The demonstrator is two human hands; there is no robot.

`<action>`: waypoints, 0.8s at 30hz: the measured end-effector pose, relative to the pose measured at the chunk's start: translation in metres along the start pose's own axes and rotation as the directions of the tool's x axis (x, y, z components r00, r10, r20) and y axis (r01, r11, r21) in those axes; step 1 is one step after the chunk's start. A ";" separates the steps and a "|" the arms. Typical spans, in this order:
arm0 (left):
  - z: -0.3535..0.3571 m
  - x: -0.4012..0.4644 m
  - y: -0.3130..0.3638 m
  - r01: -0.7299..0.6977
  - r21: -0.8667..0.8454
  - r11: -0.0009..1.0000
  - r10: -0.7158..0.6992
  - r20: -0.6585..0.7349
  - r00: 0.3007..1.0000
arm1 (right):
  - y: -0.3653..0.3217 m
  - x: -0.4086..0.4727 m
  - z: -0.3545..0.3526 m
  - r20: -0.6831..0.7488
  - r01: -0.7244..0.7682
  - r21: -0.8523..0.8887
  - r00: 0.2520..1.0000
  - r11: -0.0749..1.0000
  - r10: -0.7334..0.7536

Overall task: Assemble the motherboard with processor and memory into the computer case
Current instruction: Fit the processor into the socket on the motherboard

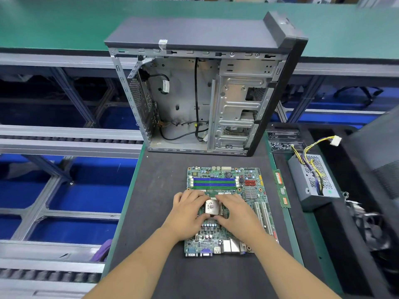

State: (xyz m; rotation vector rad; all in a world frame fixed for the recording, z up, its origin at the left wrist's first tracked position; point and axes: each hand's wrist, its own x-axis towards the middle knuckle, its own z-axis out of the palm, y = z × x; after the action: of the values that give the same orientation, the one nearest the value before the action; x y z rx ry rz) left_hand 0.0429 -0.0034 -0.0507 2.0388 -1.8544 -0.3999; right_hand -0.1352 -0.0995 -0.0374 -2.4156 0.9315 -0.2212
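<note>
Green motherboard lies flat before the open, upright case, silver processor seated.

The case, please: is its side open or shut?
Open: the case stands upright, its bare metal interior and loose cables visible.

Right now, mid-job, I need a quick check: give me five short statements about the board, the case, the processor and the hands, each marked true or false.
1. The motherboard is already mounted inside the case. False: it lies flat on the dark mat in front of the case.
2. Both hands are at the processor. True: the left hand and right hand have fingers on its edges.
3. The case stands upright with its side open. True.
4. A loose memory stick lies left of the board. False: it lies to the right.
5. The power supply sits inside the case. False: it rests on the right, outside.
</note>
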 end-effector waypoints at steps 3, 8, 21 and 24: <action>0.002 -0.001 0.000 0.004 -0.016 1.000 -0.004 0.001 1.000 | 0.002 -0.002 0.001 -0.016 -0.018 0.002 1.000 1.000 0.018; 0.004 0.000 0.002 0.008 -0.008 1.000 -0.008 -0.005 1.000 | 0.006 -0.002 -0.003 -0.007 -0.072 0.043 0.997 0.996 0.073; 0.003 0.001 0.004 0.054 -0.015 0.998 -0.054 -0.007 0.999 | -0.001 0.003 -0.006 0.020 -0.083 0.031 0.996 0.996 0.082; 0.002 0.002 0.006 0.059 -0.009 0.998 -0.059 -0.044 0.997 | -0.001 0.003 -0.006 0.013 -0.083 0.049 0.996 0.995 0.083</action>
State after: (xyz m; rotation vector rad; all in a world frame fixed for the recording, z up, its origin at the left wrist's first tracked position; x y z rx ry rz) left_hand 0.0368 -0.0057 -0.0498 2.0839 -1.7674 -0.3740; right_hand -0.1349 -0.1033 -0.0315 -2.3253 1.0075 -0.1985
